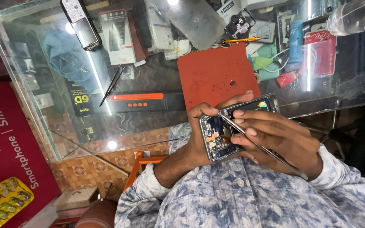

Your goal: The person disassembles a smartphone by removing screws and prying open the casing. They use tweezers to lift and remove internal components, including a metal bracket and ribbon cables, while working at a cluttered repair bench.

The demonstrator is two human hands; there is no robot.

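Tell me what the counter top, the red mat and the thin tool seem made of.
Counter top: clear glass, mirroring lights. Red mat: matte, probably rubber or silicone. Tweezers in the right hand: shiny, likely steel.

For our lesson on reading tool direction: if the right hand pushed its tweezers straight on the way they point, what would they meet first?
The right hand aims the tweezers up-left; their tip already seems to sit at the opened phone, near the left hand thumb. Depth is unclear.
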